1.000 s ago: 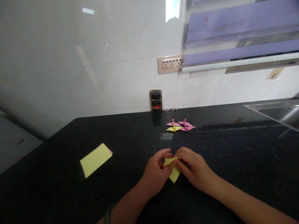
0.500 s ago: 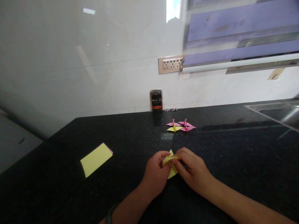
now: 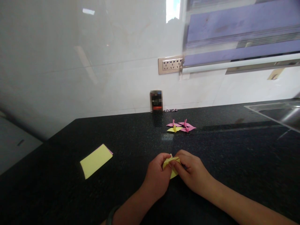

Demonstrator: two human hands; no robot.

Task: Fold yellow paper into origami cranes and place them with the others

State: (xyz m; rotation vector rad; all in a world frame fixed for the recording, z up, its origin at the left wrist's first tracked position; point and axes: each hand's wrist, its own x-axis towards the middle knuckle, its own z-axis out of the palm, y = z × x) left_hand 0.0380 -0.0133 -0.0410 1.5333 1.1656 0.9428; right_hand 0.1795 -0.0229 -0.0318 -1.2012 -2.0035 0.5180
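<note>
Head: yellow paper (image 3: pixel 174 172), unreadable panel (image 3: pixel 156 101)

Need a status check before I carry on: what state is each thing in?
Left hand: closed on yellow paper
Right hand: pinching it
Yellow paper: folded, partly hidden
Three pink figures: folded, on the counter
Yellow figure: folded, beside them
Loose papers: lying unheld, yellow on top
Dark device: upright
Sockets: no plugs visible

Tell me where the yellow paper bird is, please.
In the head view, the yellow bird is right of centre, beyond the held yellow paper, front left in a group with three pink birds.
</note>
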